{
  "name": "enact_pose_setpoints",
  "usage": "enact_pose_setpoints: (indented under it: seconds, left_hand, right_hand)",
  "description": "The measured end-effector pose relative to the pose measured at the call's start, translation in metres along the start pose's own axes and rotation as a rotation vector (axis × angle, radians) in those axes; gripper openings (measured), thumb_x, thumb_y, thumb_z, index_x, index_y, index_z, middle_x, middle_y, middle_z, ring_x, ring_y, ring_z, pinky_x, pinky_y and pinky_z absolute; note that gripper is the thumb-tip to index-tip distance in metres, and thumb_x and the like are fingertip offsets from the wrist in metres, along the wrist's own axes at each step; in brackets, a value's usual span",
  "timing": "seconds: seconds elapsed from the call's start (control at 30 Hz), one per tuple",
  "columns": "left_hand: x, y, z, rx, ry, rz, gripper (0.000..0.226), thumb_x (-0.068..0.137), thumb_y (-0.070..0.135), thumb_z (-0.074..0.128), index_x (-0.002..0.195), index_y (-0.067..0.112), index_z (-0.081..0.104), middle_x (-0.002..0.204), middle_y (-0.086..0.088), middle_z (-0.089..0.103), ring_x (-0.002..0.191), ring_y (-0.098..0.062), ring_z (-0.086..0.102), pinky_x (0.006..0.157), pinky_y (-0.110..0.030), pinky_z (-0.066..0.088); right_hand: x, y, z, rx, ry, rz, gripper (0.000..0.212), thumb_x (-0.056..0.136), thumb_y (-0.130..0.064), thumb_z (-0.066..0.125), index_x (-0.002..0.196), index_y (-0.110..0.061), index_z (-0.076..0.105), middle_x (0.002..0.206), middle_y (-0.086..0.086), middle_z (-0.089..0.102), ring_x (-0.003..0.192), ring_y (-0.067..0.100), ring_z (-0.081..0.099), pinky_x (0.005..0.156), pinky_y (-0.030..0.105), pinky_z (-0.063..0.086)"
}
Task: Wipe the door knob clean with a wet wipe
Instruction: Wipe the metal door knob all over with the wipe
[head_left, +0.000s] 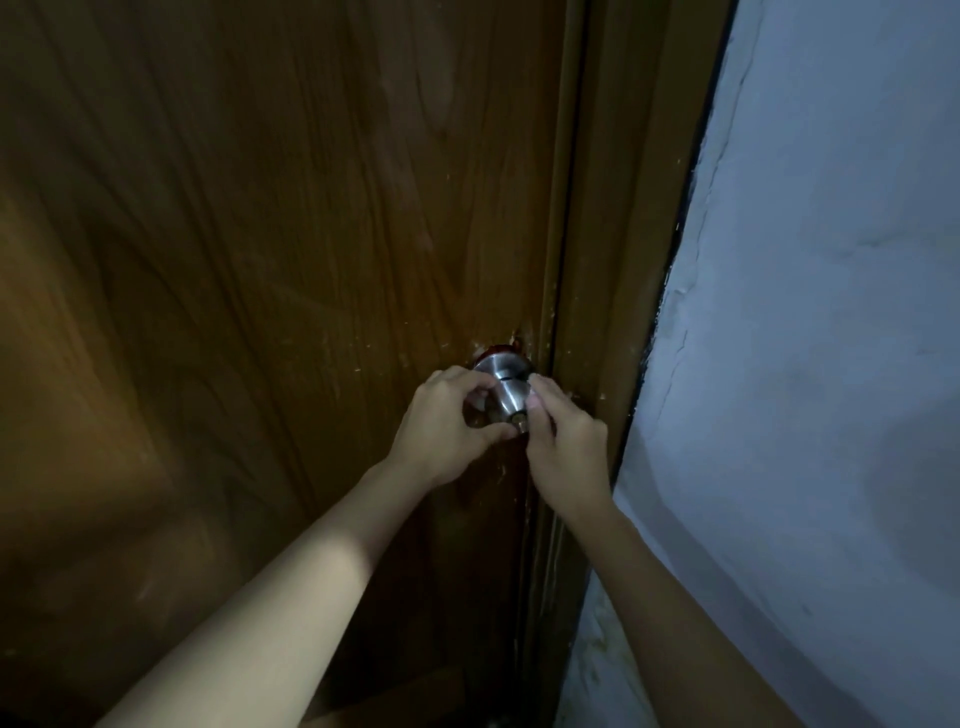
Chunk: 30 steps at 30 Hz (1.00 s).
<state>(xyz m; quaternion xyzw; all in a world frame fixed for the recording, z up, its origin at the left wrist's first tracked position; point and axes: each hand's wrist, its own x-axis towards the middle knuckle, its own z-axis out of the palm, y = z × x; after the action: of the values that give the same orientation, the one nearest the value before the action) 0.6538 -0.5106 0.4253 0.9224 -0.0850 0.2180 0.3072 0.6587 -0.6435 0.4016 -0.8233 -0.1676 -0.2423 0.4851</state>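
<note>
Both forearms come up from the bottom edge, bare, converging on the door knob (505, 387). Left hand (447, 423) sits on the knob's left side, fingers (467, 378) curled over the top, thumb under the front end; looks like a loose pinch around the knob. Right hand (563, 441) is on the knob's right side, fingers (540, 395) bent in and touching the metal. Something pale shows at the right fingertips, possibly the wet wipe, too small and dim to confirm. Can't tell if either hand actually holds a wipe. Knob is brushed silver, between the two sets of fingers, mounted on the brown wooden door (260, 234) close to its edge. Just right of the right fingers: door frame (623, 208), then pale blue wall (831, 312) with cracked paint. Lighting low.
</note>
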Motion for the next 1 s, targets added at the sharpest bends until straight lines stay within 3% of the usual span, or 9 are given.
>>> enact_pose_setpoints:
  seconds: [0.1, 0.17, 0.27, 0.37, 0.47, 0.6, 0.77, 0.9, 1.0]
  left_hand:
    - [0.000, 0.002, 0.001, 0.000, 0.026, -0.009, 0.051, 0.067, 0.025, 0.079, 0.113, 0.015, 0.060, 0.104, -0.001, 0.061, 0.094, -0.012, 0.052, 0.081, -0.027, 0.045]
    - [-0.001, 0.002, 0.002, -0.003, 0.029, -0.010, 0.052, 0.067, 0.025, 0.079, 0.114, 0.015, 0.060, 0.105, -0.002, 0.061, 0.095, -0.013, 0.053, 0.082, -0.026, 0.045]
    - [-0.003, 0.002, 0.004, -0.019, 0.032, -0.017, 0.052, 0.069, 0.024, 0.077, 0.117, 0.015, 0.058, 0.108, -0.002, 0.060, 0.096, -0.011, 0.051, 0.081, -0.022, 0.041]
    - [-0.005, 0.003, 0.004, -0.041, 0.030, -0.019, 0.052, 0.072, 0.022, 0.074, 0.120, 0.014, 0.056, 0.112, -0.003, 0.059, 0.098, -0.009, 0.049, 0.081, -0.021, 0.039]
    - [-0.005, 0.004, 0.003, -0.051, 0.024, -0.019, 0.052, 0.074, 0.022, 0.073, 0.121, 0.013, 0.055, 0.113, -0.004, 0.059, 0.104, -0.014, 0.049, 0.085, -0.023, 0.042]
    - [-0.006, 0.006, 0.001, -0.062, 0.009, -0.049, 0.051, 0.075, 0.021, 0.071, 0.122, 0.014, 0.054, 0.116, -0.004, 0.057, 0.108, -0.016, 0.047, 0.087, -0.024, 0.040]
    - [-0.007, 0.008, 0.002, -0.073, -0.023, -0.058, 0.056, 0.072, 0.032, 0.072, 0.123, 0.018, 0.052, 0.115, 0.001, 0.054, 0.107, -0.013, 0.045, 0.084, -0.024, 0.039]
    - [-0.018, 0.001, -0.002, -0.172, -0.066, -0.036, 0.087, 0.055, 0.043, 0.082, 0.130, 0.024, 0.043, 0.113, 0.008, 0.048, 0.106, -0.007, 0.044, 0.084, -0.014, 0.039]
    - [-0.023, -0.009, -0.009, -0.193, -0.068, -0.069, 0.096, 0.050, 0.038, 0.086, 0.133, 0.022, 0.039, 0.114, 0.008, 0.046, 0.103, -0.004, 0.044, 0.076, -0.004, 0.037]
  right_hand:
    - [0.001, -0.002, 0.003, 0.264, -0.055, 0.348, 0.034, 0.098, -0.015, 0.038, 0.129, -0.010, 0.049, 0.125, 0.008, 0.059, 0.108, 0.007, 0.050, 0.090, 0.017, 0.040]
    - [0.003, -0.007, 0.000, 0.616, -0.080, 0.542, 0.032, 0.094, -0.004, 0.040, 0.116, -0.013, 0.061, 0.118, 0.010, 0.062, 0.108, 0.016, 0.056, 0.098, 0.034, 0.045]
    - [0.000, -0.014, -0.002, 1.158, -0.081, 0.819, 0.032, 0.088, 0.010, 0.036, 0.090, -0.007, 0.064, 0.106, 0.016, 0.062, 0.108, 0.025, 0.057, 0.099, 0.037, 0.044]
    - [-0.005, -0.016, 0.004, 1.618, -0.075, 1.028, 0.023, 0.087, 0.013, 0.033, 0.097, 0.006, 0.053, 0.118, 0.028, 0.052, 0.120, 0.034, 0.049, 0.103, 0.042, 0.041]
    - [-0.007, -0.022, 0.009, 1.818, -0.073, 1.041, 0.023, 0.087, 0.014, 0.031, 0.099, 0.006, 0.049, 0.109, 0.033, 0.053, 0.109, 0.038, 0.054, 0.096, 0.046, 0.042]
    - [-0.010, -0.023, 0.010, 1.703, -0.221, 1.023, 0.024, 0.090, 0.006, 0.031, 0.097, 0.003, 0.053, 0.090, 0.023, 0.072, 0.095, 0.028, 0.065, 0.091, 0.045, 0.044]
    - [-0.018, -0.012, 0.003, 1.571, -0.246, 1.021, 0.025, 0.091, 0.001, 0.035, 0.104, -0.004, 0.057, 0.109, 0.015, 0.068, 0.111, 0.025, 0.057, 0.096, 0.047, 0.041]
    - [-0.031, -0.008, -0.008, 1.260, -0.028, 0.931, 0.033, 0.091, 0.000, 0.036, 0.119, -0.006, 0.050, 0.111, 0.015, 0.063, 0.102, 0.025, 0.059, 0.088, 0.039, 0.044]
    - [-0.029, -0.017, -0.020, 0.799, 0.227, 0.634, 0.027, 0.092, -0.001, 0.039, 0.109, -0.015, 0.054, 0.098, 0.005, 0.062, 0.081, 0.017, 0.060, 0.066, 0.026, 0.049]
